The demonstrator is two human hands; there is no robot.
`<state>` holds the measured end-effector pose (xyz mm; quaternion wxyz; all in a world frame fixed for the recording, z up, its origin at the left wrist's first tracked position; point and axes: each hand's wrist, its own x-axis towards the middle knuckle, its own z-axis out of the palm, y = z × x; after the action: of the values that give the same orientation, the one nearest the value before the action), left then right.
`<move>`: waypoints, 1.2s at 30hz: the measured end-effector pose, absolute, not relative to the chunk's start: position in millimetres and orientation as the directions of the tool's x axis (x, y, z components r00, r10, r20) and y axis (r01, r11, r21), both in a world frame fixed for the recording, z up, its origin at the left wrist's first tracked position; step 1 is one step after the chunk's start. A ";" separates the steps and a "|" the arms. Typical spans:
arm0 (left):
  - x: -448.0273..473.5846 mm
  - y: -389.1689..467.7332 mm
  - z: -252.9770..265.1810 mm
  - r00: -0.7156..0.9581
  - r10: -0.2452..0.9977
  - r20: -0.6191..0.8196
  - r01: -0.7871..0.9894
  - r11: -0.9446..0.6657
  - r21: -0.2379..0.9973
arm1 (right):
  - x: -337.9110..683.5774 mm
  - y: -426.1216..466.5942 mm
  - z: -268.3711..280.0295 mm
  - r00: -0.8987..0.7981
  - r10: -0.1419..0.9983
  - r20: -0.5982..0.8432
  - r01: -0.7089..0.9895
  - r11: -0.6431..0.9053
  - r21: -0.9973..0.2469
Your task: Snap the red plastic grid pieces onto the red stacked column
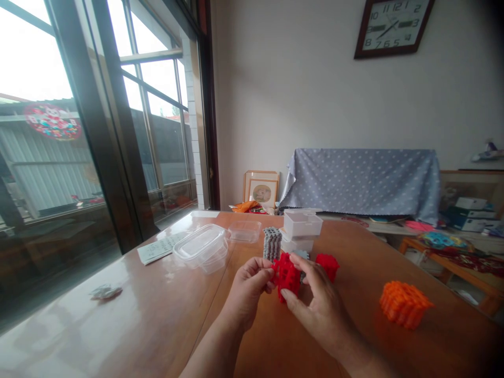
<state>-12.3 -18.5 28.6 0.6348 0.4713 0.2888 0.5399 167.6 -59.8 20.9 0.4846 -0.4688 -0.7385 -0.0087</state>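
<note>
Above the wooden table, my left hand (248, 286) pinches the left edge of a red openwork plastic block (288, 277), which looks built from interlocking pieces. My right hand (317, 294) curls round its right side, thumb low and fingers at the top. Just behind stands an upright grey stack of similar notched pieces (271, 242). Another red stack (328, 265) lies past my right fingers, and an orange stack (405, 303) sits farther right. More grey pieces (302, 254) are partly hidden behind my right hand.
Clear lidded containers (202, 247) and an open clear tray (244, 231) stand at the back left, beside a paper sheet (161, 248). White translucent boxes (302, 224) are stacked behind the grey pieces. A small silvery packet (105, 292) lies at the left of the table (157, 325).
</note>
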 end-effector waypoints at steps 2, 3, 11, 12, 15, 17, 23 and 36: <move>-12.4 -17.8 27.9 0.256 0.957 0.136 -0.437 -0.011 0.899 | 169.6 -58.5 19.9 -0.085 0.694 0.715 0.699 0.553 -0.453; -12.5 -17.3 27.6 0.257 0.957 0.133 -0.445 -0.005 0.895 | 170.4 -57.8 19.4 -0.093 0.698 0.710 0.700 0.553 -0.452; -8.8 -20.3 26.9 0.318 0.932 0.173 -0.583 0.048 0.811 | 166.5 -55.0 11.1 0.011 0.679 0.734 0.714 0.508 -0.482; -7.4 -22.0 27.2 0.342 0.920 0.191 -0.596 0.055 0.801 | 165.5 -55.0 10.0 0.036 0.681 0.731 0.709 0.498 -0.499; -4.7 -25.4 27.5 0.387 0.893 0.229 -0.610 0.062 0.790 | 163.2 -56.5 9.0 0.069 0.703 0.708 0.668 0.494 -0.556; -5.6 -25.3 27.1 0.364 0.903 0.229 -0.601 0.040 0.798 | 162.8 -59.3 11.2 0.054 0.735 0.676 0.615 0.509 -0.602; -12.3 -23.0 25.6 0.369 0.902 0.222 -0.484 -0.017 0.875 | 165.2 -68.4 28.5 0.086 0.855 0.511 0.319 0.463 -0.827; -7.1 -23.4 27.2 0.326 0.923 0.203 -0.531 0.002 0.847 | 165.5 -62.1 37.2 0.078 0.989 0.127 -0.180 0.140 -0.974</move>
<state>-7.1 -23.4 27.2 0.6745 0.4564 0.2146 0.5392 165.5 -62.1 37.2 0.5931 -0.4328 -0.4670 0.4928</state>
